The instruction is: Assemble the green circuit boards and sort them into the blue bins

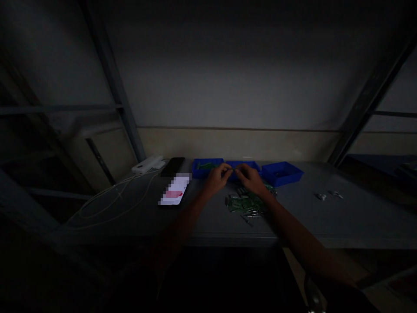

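Note:
My left hand (217,178) and my right hand (250,177) meet fingertip to fingertip over the table, each closed in a pinch. A small, thin, dark piece (232,169) shows between the fingertips; its kind is too small and dim to make out. Behind the hands is a blue tray (252,164), partly hidden by them. Below my right hand lies a pile of thin metal pins and green pieces (244,203), partly covered by my right forearm. One loose metal pin (246,221) lies in front of the pile.
A blue tray (195,170) with green pieces stands left, another blue tray (285,178) right. A lit phone (174,193), a dark phone-like slab (173,166), a white power strip (148,165) and cables (97,213) lie left. Small metal parts (321,197) lie right. Metal uprights (112,82) frame the table.

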A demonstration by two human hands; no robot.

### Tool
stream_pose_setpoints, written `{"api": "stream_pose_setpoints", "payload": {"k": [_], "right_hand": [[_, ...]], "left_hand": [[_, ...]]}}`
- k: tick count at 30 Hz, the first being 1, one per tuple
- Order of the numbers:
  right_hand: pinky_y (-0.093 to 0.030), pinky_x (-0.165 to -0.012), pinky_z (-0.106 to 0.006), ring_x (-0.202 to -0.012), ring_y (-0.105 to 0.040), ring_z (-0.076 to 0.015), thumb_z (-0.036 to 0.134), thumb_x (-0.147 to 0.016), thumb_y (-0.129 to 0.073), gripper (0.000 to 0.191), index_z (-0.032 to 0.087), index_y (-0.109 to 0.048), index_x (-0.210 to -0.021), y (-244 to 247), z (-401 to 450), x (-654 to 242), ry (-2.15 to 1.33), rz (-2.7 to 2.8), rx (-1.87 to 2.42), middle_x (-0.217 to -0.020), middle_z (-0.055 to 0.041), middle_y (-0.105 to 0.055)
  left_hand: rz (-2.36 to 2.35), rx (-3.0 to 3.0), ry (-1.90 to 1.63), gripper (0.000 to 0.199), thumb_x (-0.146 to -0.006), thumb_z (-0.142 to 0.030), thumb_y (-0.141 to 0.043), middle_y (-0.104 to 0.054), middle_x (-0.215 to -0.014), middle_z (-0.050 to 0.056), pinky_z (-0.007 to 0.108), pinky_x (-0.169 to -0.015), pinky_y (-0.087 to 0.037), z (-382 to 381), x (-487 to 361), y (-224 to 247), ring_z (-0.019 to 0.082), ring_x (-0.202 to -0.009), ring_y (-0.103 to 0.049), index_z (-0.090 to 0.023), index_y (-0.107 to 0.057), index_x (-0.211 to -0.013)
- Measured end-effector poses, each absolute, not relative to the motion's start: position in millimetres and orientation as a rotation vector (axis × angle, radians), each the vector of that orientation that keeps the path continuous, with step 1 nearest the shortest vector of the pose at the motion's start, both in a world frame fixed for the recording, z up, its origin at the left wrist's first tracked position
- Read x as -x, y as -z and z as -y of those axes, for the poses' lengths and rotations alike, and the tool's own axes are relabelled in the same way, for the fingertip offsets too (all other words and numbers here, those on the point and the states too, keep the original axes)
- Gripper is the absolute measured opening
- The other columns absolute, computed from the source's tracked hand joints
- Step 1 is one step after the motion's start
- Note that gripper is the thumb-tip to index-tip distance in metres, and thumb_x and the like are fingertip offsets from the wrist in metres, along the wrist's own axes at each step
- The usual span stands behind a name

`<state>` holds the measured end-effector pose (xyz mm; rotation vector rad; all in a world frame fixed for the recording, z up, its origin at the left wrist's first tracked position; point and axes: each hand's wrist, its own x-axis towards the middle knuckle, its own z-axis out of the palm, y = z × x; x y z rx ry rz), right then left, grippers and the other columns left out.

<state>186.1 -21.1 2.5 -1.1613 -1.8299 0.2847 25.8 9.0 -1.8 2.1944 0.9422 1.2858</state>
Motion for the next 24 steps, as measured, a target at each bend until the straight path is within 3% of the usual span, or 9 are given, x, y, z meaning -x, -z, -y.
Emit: {"api": "stream_pose_setpoints", "payload": {"k": [3,8,13,18,22,24], "right_hand": [[-0.036,-0.054,-0.023,-0.056,-0.048,-0.0126,0.040,-0.081,-0.049,0.033,0.016,-0.052,-0.103,-1.0,21.1,-185.3,-0.278,1.823,1.115,-0.064,0.0016,-0.054],[-0.038,-0.058,-0.025,-0.059,-0.050,-0.0136,0.037,-0.082,-0.047,0.024,0.016,-0.055,-0.089,-1.0,20.4,-185.2,-0.210,1.854,1.111,-0.068,-0.0018,-0.058],[-0.037,-0.060,-0.026,-0.063,-0.053,-0.0148,0.037,-0.085,-0.041,0.027,0.016,-0.056,-0.078,-3.4,20.1,-186.1,-0.173,1.827,1.155,-0.069,-0.0035,-0.060],[-0.037,-0.058,-0.024,-0.061,-0.052,-0.0135,0.039,-0.085,-0.040,0.030,0.015,-0.057,-0.078,-4.3,21.3,-186.2,-0.206,1.839,1.180,-0.066,-0.0021,-0.059],[-0.037,-0.056,-0.024,-0.058,-0.051,-0.0130,0.036,-0.081,-0.048,0.026,0.015,-0.055,-0.094,-4.0,22.3,-184.7,-0.249,1.852,1.154,-0.066,-0.0008,-0.058],[-0.037,-0.057,-0.024,-0.059,-0.051,-0.0133,0.034,-0.081,-0.047,0.022,0.016,-0.055,-0.091,-3.6,22.1,-184.2,-0.241,1.866,1.141,-0.068,-0.0017,-0.059]], "left_hand": [[-0.963,-2.171,-1.274,0.018,-0.084,-0.028,-0.044,-0.063,-0.073,0.002,0.023,-0.064,-0.044,-10.3,-26.3,2.7,0.013,-0.068,-0.059,-0.016,-0.057,-0.088],[-0.966,-2.181,-1.242,0.021,-0.085,-0.031,-0.042,-0.059,-0.064,0.000,0.023,-0.063,-0.043,-10.5,-26.9,4.0,0.012,-0.063,-0.056,-0.016,-0.057,-0.082],[-0.813,-2.149,-1.273,0.028,-0.078,-0.026,-0.054,-0.055,-0.068,-0.002,0.022,-0.063,-0.042,-9.0,-28.1,5.8,0.011,-0.065,-0.055,-0.017,-0.049,-0.104],[-0.853,-2.164,-1.242,0.016,-0.081,-0.027,-0.050,-0.054,-0.064,-0.003,0.022,-0.060,-0.040,-7.6,-28.6,4.8,0.011,-0.062,-0.053,-0.018,-0.052,-0.094],[-0.887,-2.129,-1.277,0.016,-0.083,-0.030,-0.046,-0.056,-0.064,-0.001,0.023,-0.061,-0.041,-8.2,-30.0,5.5,0.012,-0.064,-0.055,-0.016,-0.053,-0.088],[-0.916,-2.134,-1.275,0.018,-0.084,-0.031,-0.044,-0.056,-0.064,-0.001,0.022,-0.061,-0.041,-8.0,-30.5,6.1,0.012,-0.063,-0.055,-0.016,-0.054,-0.082]]}}
